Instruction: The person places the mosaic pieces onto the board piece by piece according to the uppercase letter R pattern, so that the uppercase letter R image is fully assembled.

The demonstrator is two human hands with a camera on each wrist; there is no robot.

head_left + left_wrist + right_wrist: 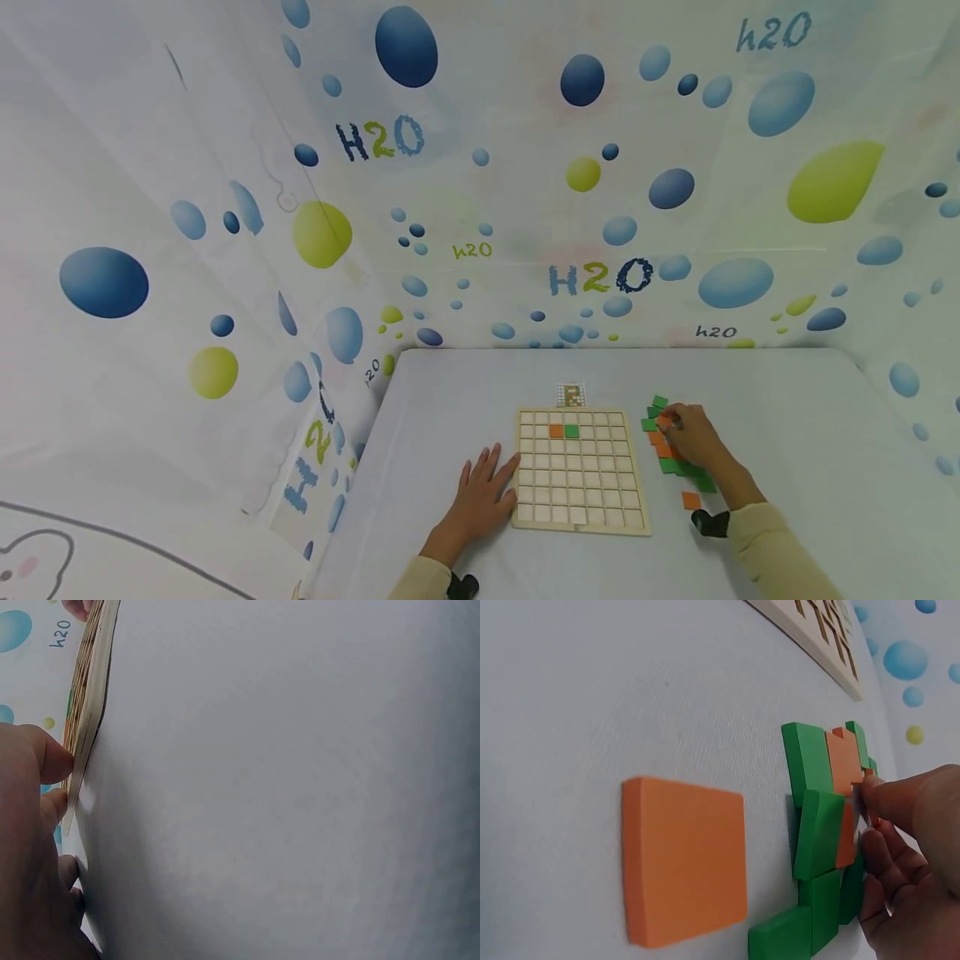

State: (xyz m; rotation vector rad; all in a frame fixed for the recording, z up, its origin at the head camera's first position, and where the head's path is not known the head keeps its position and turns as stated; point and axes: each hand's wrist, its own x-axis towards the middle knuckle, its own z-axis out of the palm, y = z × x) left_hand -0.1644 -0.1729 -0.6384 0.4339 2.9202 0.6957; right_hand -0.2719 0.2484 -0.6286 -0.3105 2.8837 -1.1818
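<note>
A square wooden grid board (581, 528) lies on the white table. One orange tile (556, 431) and one green tile (572, 431) sit side by side in its upper rows. My left hand (480, 500) rests with fingers spread at the board's left edge; the left wrist view has its thumb against the board's side (94, 705). To the right of the board, my right hand (693, 433) is over a loose pile of orange and green tiles, its thumb and fingers pinching an orange tile (663, 422). The hand hides part of the pile.
Behind the board lies a small printed pattern card (571, 395). A single orange tile (686, 862) lies apart on the near side of the pile, where several green tiles (821, 832) overlap. A white sheet with blue and green drops (525, 200) hangs behind the table.
</note>
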